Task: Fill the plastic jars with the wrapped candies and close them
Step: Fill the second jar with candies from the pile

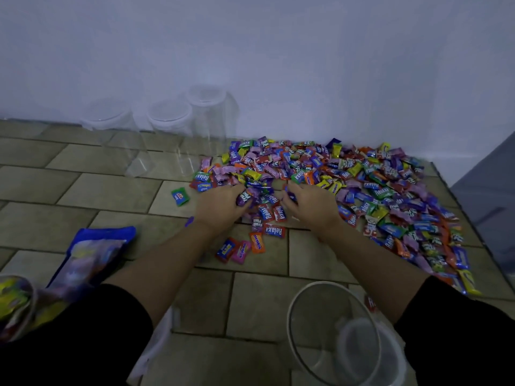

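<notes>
Head view shows the task barely begun: the left hand (pixel 223 201) and right hand (pixel 312 203) each curl round a few wrapped candies (pixel 362 174) heaped on the floor (pixel 111 190), while the near open jar (pixel 289 324) and three far-left lidded jars (pixel 170 126) hold none.

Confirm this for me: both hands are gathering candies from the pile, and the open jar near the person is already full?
No: the head view shows the open jar is empty. The left hand and right hand are gathering candies from the pile.
</notes>
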